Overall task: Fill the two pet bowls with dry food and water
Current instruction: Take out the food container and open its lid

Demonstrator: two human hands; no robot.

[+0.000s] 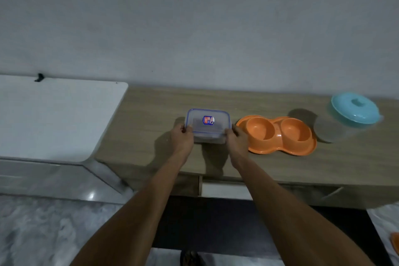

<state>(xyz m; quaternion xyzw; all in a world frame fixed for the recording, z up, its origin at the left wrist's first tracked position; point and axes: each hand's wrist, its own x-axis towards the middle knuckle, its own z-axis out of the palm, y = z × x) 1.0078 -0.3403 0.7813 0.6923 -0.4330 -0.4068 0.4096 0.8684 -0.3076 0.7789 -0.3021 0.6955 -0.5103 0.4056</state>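
Note:
A clear rectangular container (207,125) with a blue-rimmed lid and a small sticker sits on the wooden counter (151,114). My left hand (182,136) grips its left end and my right hand (237,138) grips its right end. Just right of it lies an orange double pet bowl (278,135); both of its cups look bare inside. Further right stands a translucent jug (336,129) with a turquoise lid (356,108). What the container holds is too blurred to tell.
A white surface (54,119) adjoins the counter on the left. A grey wall rises behind. Below the counter edge are drawers (224,190), and marbled floor (43,233) lies lower left. An orange object (395,244) peeks in at the right edge.

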